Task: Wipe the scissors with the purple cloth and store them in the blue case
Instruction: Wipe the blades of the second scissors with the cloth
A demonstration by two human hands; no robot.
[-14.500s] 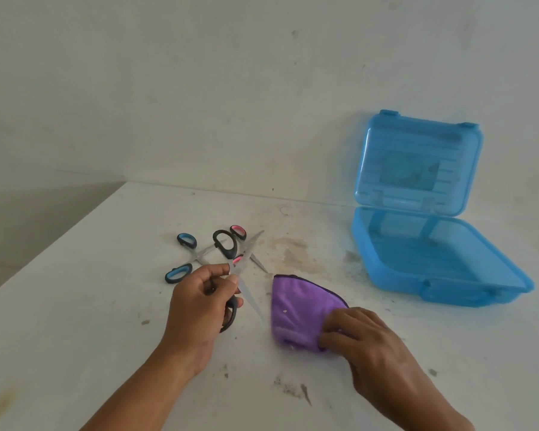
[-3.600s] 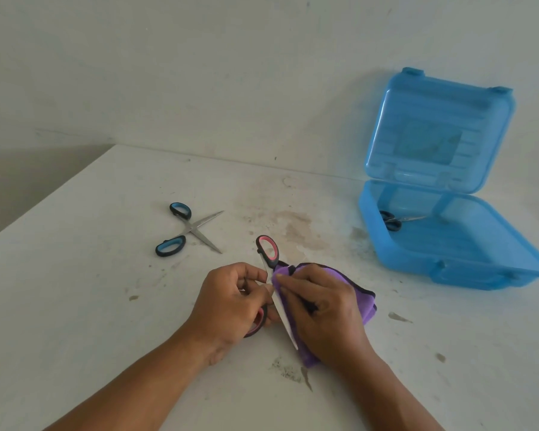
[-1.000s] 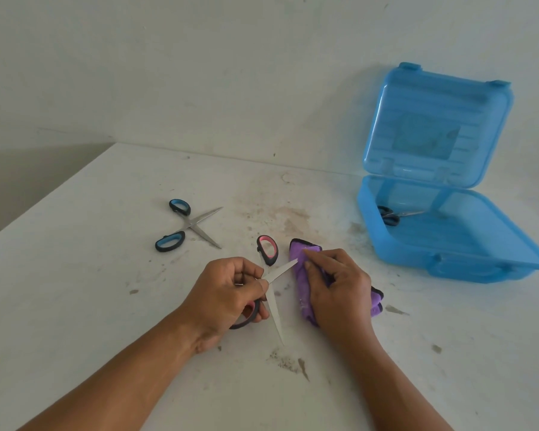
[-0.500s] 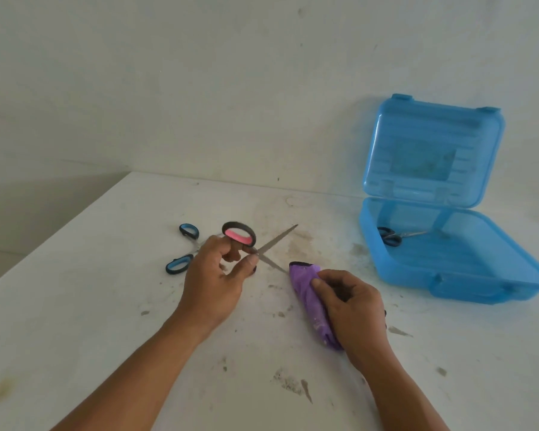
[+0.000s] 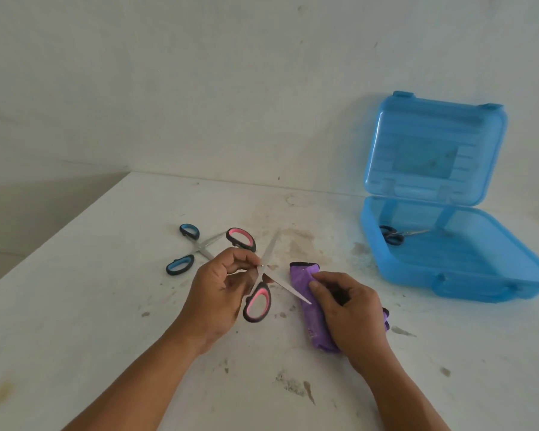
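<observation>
We see pink-handled scissors [image 5: 260, 301] splayed open beside the rolled purple cloth [image 5: 305, 276]; black scissors [image 5: 394, 236] lie inside the open blue case [image 5: 417, 275].

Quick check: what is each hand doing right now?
Left hand: pinches the pink-handled scissors near the pivot, blades spread.
Right hand: grips the bunched purple cloth.

The central scissors [image 5: 262, 286] have pink-lined black handles and silver blades; the pair [image 5: 199, 247] at ten o'clock has blue-lined black ones. The cloth [image 5: 308, 312] at four o'clock is purple, dark-edged. The translucent blue case [image 5: 448, 281] at two o'clock holds a third pair [image 5: 392, 237], its handles seemingly black. Brown stains mottle the white table [image 5: 75, 306].
</observation>
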